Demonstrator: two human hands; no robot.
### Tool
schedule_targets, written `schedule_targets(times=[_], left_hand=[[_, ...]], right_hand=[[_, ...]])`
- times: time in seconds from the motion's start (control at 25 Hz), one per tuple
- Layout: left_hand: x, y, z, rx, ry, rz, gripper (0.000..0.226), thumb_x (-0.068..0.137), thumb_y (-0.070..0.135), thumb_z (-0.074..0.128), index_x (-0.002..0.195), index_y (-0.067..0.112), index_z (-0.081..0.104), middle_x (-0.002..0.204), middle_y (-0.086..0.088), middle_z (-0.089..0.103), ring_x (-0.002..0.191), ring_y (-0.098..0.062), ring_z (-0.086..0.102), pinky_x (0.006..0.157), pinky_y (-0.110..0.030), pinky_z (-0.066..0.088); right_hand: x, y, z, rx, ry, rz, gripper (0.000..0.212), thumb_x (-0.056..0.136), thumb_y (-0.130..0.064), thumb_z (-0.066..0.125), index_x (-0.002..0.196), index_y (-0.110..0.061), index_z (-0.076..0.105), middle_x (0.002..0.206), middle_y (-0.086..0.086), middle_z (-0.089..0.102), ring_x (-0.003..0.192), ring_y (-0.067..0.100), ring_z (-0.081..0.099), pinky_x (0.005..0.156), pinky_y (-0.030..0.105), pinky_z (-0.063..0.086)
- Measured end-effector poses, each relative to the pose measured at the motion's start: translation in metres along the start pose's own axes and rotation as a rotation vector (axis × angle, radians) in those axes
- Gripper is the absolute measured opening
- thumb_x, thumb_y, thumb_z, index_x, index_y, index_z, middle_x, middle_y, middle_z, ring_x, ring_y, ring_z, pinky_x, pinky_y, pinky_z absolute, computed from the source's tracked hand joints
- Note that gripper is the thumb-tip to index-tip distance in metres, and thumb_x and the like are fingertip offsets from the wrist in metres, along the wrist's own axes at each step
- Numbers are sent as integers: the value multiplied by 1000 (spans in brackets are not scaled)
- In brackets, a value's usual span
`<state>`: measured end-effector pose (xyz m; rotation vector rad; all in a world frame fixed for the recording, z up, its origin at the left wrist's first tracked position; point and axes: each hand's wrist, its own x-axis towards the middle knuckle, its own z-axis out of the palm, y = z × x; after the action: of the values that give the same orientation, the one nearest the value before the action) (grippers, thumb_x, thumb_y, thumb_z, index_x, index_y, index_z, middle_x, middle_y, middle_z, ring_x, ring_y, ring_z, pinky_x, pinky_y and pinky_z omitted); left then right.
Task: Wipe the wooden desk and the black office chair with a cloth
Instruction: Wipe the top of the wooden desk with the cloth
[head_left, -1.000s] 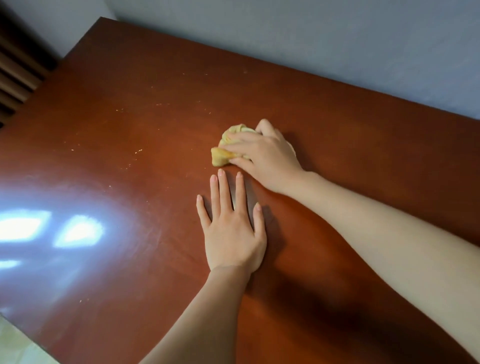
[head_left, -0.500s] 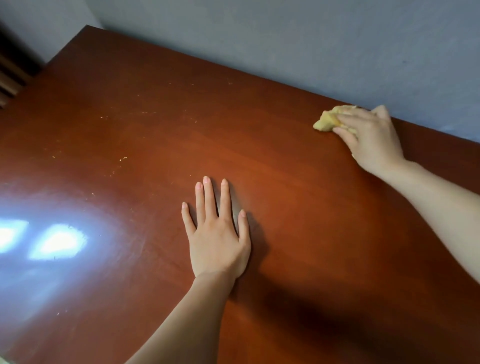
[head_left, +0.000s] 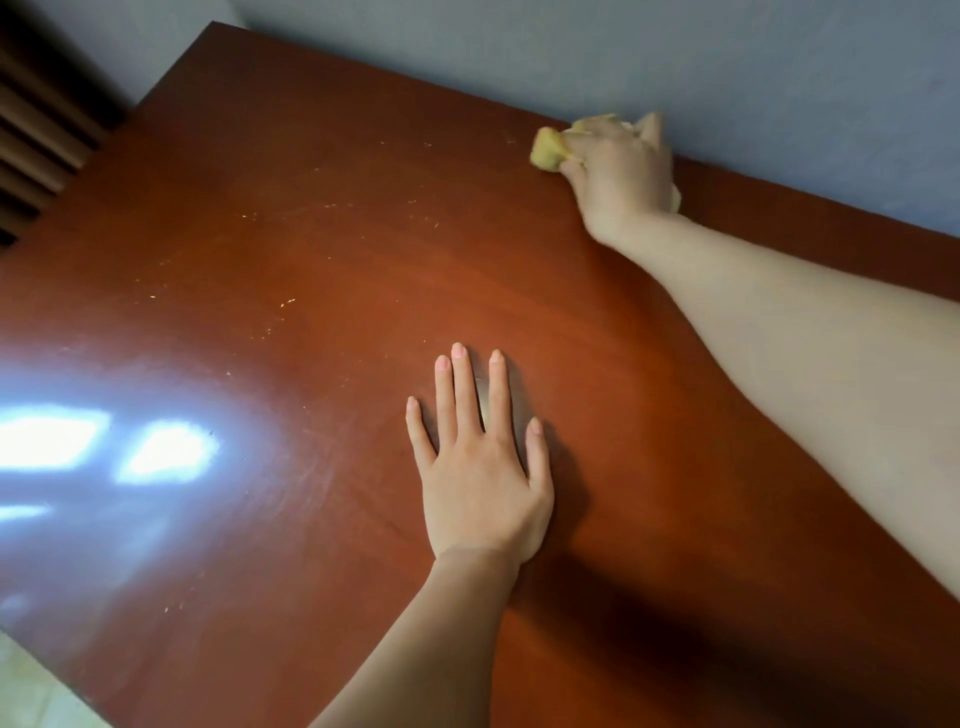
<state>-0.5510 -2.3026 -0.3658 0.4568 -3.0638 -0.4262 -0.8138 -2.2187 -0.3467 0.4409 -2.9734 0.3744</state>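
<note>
Since a moment ago my right hand (head_left: 621, 174) has carried the cloth (head_left: 546, 149) a little further along the back edge of the desk (head_left: 322, 270), while my left hand (head_left: 480, 467) has stayed planted where it was. One cloth is all I have — a yellow, bunched-up one — and my right hand grips it with fingers curled round it, pressing it down on the wood right beside the grey-blue wall (head_left: 675, 62). A lump of it sticks out to the left of my knuckles, and a small bit shows at the heel of the hand. My left hand lies flat on the middle of the desk, palm down, all five fingers straight and slightly spread, holding nothing. Both forearms are bare. The single desktop is reddish-brown and glossy; on its left part sit two bright patches of reflected light (head_left: 104, 447), with a fainter streak below them. Pale crumbs (head_left: 288, 303) are scattered over the left and far parts of the top — too many and too small to count. At the far left, dark wooden slats (head_left: 36, 140) stand beyond the desk's corner
</note>
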Motion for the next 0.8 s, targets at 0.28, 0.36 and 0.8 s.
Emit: schedule_targets(times=[0.28, 0.36, 0.8], left_hand=[[3, -3, 0, -12, 17, -9, 63, 94, 49, 10, 152, 29, 1, 161, 1, -7, 145, -12, -17, 117, -40, -13], [3, -4, 0, -9, 17, -2, 63, 94, 48, 12, 153, 28, 5, 161, 0, -4, 146, -11, -15, 117, -40, -12], [2, -7, 2, 4, 10, 2, 65, 92, 50, 12, 153, 28, 9, 161, 1, -2, 146, -10, -12, 117, -39, -10]], right_hand=[[-86, -44, 1, 103, -75, -427, 34, 96, -36, 46, 130, -37, 54, 140, -12, 47, 106, 27, 40, 85, 36, 33], [-117, -29, -6, 111, -75, -460, 33, 94, -33, 52, 127, -35, 57, 135, -9, 53, 100, 28, 44, 79, 36, 37], [-188, 123, -51, 129, 65, -169, 33, 84, -14, 67, 117, -10, 66, 123, 9, 63, 87, 36, 47, 85, 36, 45]])
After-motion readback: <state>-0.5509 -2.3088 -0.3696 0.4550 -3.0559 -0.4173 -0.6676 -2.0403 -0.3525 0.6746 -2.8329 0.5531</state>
